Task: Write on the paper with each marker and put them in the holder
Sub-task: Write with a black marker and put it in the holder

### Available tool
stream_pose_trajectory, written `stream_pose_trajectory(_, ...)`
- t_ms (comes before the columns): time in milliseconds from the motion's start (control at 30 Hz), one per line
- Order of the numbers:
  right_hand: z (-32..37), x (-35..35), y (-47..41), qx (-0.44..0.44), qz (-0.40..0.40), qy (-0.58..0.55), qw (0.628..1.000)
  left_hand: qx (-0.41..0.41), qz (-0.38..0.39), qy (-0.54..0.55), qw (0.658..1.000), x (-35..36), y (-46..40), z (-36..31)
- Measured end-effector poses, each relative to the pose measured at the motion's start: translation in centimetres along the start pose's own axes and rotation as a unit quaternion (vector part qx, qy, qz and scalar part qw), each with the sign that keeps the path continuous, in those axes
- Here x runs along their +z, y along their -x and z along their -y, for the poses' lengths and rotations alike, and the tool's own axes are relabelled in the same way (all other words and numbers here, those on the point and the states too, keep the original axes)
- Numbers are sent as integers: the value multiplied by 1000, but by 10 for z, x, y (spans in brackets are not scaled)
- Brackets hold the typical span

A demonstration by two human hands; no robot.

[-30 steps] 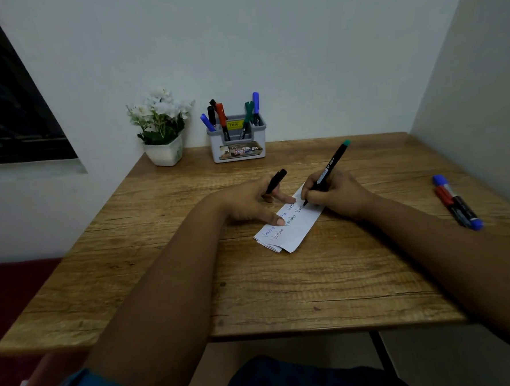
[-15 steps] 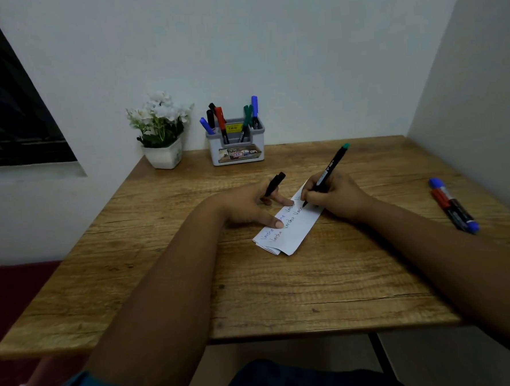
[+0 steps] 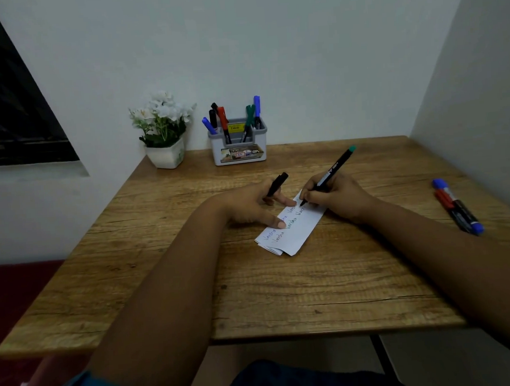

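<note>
A folded white paper (image 3: pixel 295 232) with handwritten lines lies mid-table. My right hand (image 3: pixel 337 196) grips a black marker with a green end (image 3: pixel 334 167), its tip touching the paper's far end. My left hand (image 3: pixel 254 204) presses fingertips on the paper's left edge and holds a black marker cap (image 3: pixel 277 184) between its fingers. The grey-and-white holder (image 3: pixel 239 152) stands at the table's back edge with several markers in it. A blue marker (image 3: pixel 457 207) and a red marker (image 3: pixel 445 200) lie side by side at the right.
A white pot of white flowers (image 3: pixel 163 132) stands left of the holder against the wall. The wooden table (image 3: pixel 284 295) sits in a corner, with a wall close on the right. A dark window is at the far left.
The marker tip has crept slightly along the written line on the paper. My left hand stays put on the paper, and the view has tilted a little.
</note>
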State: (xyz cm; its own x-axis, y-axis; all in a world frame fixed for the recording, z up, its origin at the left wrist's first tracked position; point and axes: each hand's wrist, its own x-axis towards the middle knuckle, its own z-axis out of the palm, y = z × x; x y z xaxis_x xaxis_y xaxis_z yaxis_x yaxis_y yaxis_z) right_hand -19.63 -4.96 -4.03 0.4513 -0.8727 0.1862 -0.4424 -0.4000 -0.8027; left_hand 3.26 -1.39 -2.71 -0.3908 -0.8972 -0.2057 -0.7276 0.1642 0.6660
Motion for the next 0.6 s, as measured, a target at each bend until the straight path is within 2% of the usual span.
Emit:
stream_pose_trajectory(200, 0, 0, -1, 2, -6, -6, 1000, 9, -2, 5, 1000, 0, 1, 2)
stream_pose_trajectory(267, 2, -1, -1, 18, -38, -118, 992, 8, -2, 3, 1000, 0, 1, 1)
stream_pose_trajectory(333, 6, -3, 0, 31, -60, -249, 966, 4, -3, 1, 1000, 0, 1, 0)
stream_pose_trajectory(433, 13, -4, 1, 41, -59, -282, 957, 4, 0, 1, 1000, 0, 1, -1)
stream_pose_trajectory(533, 24, -2, 3, 30, -48, -401, 914, 6, 1, -7, 1000, -1, 0, -2)
stream_pose_trajectory(600, 30, -4, 4, 7, -50, -417, 907, 4, 2, -8, 1000, -1, 1, -2)
